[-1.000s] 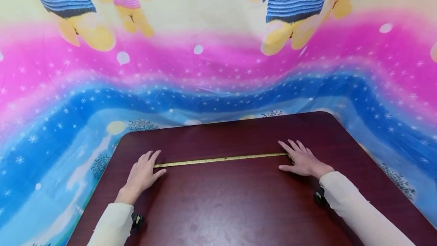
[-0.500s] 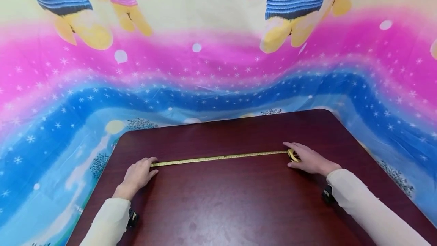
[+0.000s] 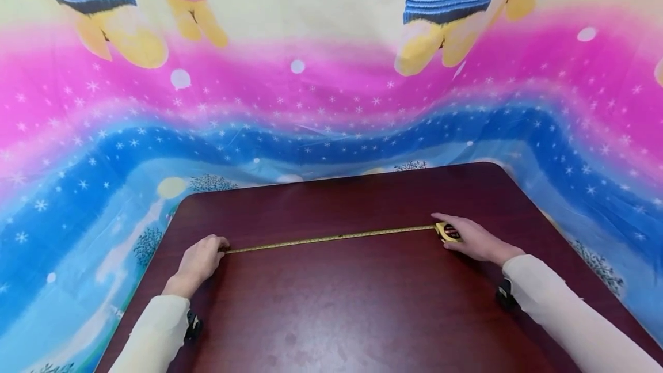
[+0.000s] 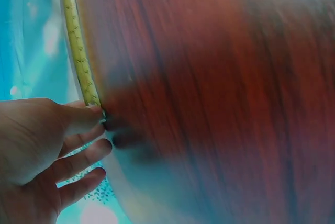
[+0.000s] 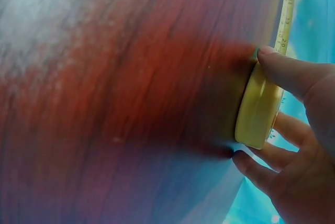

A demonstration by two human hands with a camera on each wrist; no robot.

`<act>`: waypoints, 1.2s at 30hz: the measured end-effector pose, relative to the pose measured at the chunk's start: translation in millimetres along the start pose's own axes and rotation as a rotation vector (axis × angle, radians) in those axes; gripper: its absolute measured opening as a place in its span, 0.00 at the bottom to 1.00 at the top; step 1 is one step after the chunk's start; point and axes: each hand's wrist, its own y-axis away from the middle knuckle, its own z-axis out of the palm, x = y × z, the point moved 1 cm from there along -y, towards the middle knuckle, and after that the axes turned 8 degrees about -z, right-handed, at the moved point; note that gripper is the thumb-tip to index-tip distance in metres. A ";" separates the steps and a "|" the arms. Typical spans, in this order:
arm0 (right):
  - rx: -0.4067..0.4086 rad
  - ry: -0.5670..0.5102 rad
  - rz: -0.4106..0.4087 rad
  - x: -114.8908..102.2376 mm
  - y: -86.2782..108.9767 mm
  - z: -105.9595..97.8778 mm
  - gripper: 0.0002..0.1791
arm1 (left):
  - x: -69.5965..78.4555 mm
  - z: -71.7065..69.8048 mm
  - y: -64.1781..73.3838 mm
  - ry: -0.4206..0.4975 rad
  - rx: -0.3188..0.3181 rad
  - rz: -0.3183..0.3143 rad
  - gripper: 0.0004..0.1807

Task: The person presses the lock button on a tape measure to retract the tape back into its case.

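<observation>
A yellow tape measure lies across the table, its blade (image 3: 331,238) drawn out between both hands. My left hand (image 3: 199,261) pinches the blade's free end; in the left wrist view, the thumb of the left hand (image 4: 47,135) presses on the blade (image 4: 79,51) while the other fingers are spread. At the other end my right hand (image 3: 484,242) holds the yellow and black case (image 3: 446,232). The right wrist view has the thumb of the right hand (image 5: 309,103) at the top of the case (image 5: 257,109), fingers along its far side.
The dark red-brown table (image 3: 331,298) has rounded far corners. Behind and beside it hangs a cloth (image 3: 331,91) printed with bears, snowflakes and pink and blue bands. A dark wrist device (image 3: 193,325) sits at the left cuff, another wrist device (image 3: 505,294) at the right.
Spread fingers of both hands have closed in: the left hand now pinches the blade's end, the right hand holds the case. Both hands moved slightly outward, and the case shows more.
</observation>
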 end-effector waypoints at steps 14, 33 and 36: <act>0.097 0.026 -0.094 -2.8 -6.0 -12.6 0.29 | -11.1 -11.7 -9.5 -0.014 -0.026 -0.046 0.05; 0.110 0.120 -0.131 -16.3 17.4 -26.7 0.12 | -1.0 -26.6 -8.6 0.001 0.017 0.006 0.04; 0.125 0.125 -0.138 -14.9 20.0 -26.0 0.12 | 2.0 -27.7 -7.8 -0.002 0.020 0.004 0.04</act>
